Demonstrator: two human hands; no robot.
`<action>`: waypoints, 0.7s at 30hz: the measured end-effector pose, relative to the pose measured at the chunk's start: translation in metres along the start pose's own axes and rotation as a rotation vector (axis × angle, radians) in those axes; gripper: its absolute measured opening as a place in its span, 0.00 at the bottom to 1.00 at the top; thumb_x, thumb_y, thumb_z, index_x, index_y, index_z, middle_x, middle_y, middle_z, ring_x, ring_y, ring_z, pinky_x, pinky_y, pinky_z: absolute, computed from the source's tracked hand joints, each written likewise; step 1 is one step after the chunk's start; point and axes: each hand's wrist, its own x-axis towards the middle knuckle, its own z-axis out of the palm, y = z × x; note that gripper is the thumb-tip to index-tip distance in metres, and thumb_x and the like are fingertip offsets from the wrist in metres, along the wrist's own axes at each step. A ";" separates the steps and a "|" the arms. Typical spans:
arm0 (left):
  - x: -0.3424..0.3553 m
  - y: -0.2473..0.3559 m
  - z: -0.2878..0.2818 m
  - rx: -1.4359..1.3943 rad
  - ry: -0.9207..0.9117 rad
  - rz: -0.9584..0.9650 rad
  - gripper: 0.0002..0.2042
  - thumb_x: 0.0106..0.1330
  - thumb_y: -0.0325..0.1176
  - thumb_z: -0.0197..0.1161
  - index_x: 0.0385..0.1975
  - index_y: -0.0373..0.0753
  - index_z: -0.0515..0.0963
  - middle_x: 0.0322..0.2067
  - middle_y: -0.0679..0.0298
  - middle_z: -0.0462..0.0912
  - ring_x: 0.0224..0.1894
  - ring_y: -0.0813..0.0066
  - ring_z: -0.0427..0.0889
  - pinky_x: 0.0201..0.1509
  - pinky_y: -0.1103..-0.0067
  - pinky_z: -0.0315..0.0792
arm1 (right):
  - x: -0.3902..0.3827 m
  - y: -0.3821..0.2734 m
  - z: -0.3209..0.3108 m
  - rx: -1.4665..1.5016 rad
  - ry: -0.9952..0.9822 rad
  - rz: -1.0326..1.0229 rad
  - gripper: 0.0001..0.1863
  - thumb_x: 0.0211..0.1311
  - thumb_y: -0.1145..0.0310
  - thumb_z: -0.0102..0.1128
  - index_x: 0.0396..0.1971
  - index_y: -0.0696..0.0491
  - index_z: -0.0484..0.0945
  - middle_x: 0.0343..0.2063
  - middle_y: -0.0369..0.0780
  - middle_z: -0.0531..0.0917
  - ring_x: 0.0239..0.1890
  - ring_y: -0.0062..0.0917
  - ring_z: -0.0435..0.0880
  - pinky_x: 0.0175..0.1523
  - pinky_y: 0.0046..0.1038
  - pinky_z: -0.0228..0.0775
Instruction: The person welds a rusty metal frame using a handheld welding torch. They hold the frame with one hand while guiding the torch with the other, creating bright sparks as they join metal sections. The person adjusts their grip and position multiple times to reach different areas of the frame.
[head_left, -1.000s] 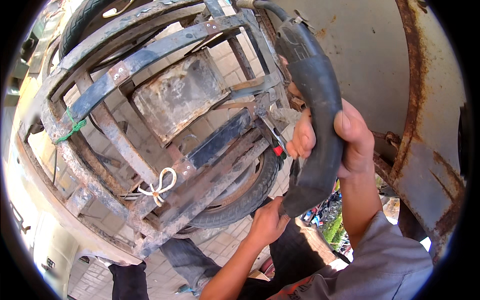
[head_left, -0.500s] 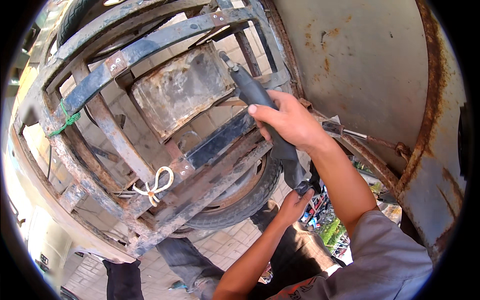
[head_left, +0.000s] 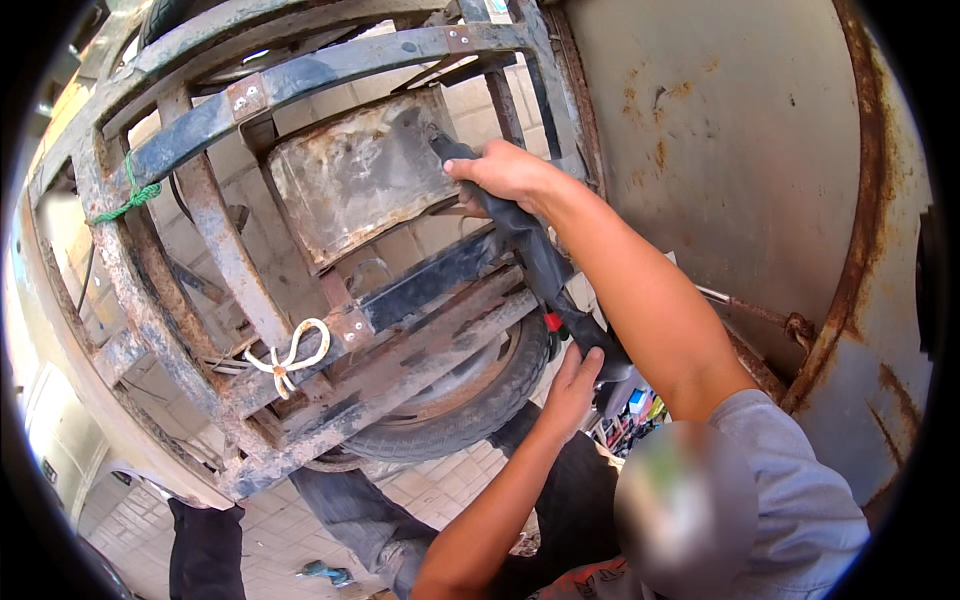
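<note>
Since a second ago the black rubber tube (head_left: 535, 262), which then arched up in a big loop beside the rusty metal drum (head_left: 760, 150), has been pulled down and laid flat against the rusted steel frame (head_left: 230, 240); half a second ago the upper hand was already pressing it there, and it has since slid further up the frame. The right hand (head_left: 505, 172) now reaches out on a nearly straight arm, palm down, its fingers curled over the tube's upper end just below the battered metal plate (head_left: 355, 180). The left hand (head_left: 572, 385) comes up from below on a bent forearm, fingers together and extended, their tips touching the tube's lower stretch near a small red fitting (head_left: 552, 322) (whether the thumb wraps behind the tube cannot be told). So the tube runs slantwise between the two hands, gripped at the top and only steadied at the bottom, lying across the frame's bars with a worn tyre (head_left: 450, 425) just beneath. A knotted white cord (head_left: 290, 352) hangs on a lower bar, well apart from both hands.
</note>
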 end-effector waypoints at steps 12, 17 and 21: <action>-0.006 -0.007 -0.029 0.393 0.100 0.206 0.22 0.69 0.51 0.47 0.52 0.39 0.67 0.36 0.50 0.80 0.40 0.53 0.79 0.44 0.70 0.70 | -0.012 -0.032 0.001 0.434 0.060 0.107 0.20 0.63 0.55 0.54 0.36 0.61 0.73 0.26 0.44 0.80 0.22 0.26 0.79 0.26 0.30 0.77; 0.006 -0.016 -0.034 0.395 0.084 0.226 0.23 0.68 0.52 0.48 0.50 0.39 0.68 0.32 0.49 0.80 0.37 0.50 0.79 0.42 0.67 0.70 | 0.010 -0.022 -0.033 0.653 -0.253 0.233 0.19 0.65 0.57 0.50 0.43 0.60 0.70 0.34 0.49 0.79 0.21 0.23 0.78 0.26 0.26 0.77; 0.005 -0.011 -0.035 0.458 0.126 0.241 0.22 0.68 0.52 0.49 0.49 0.37 0.68 0.30 0.50 0.80 0.35 0.51 0.80 0.40 0.67 0.71 | 0.018 -0.016 -0.032 0.600 -0.159 0.142 0.19 0.65 0.58 0.49 0.45 0.60 0.70 0.35 0.48 0.80 0.23 0.21 0.78 0.25 0.24 0.77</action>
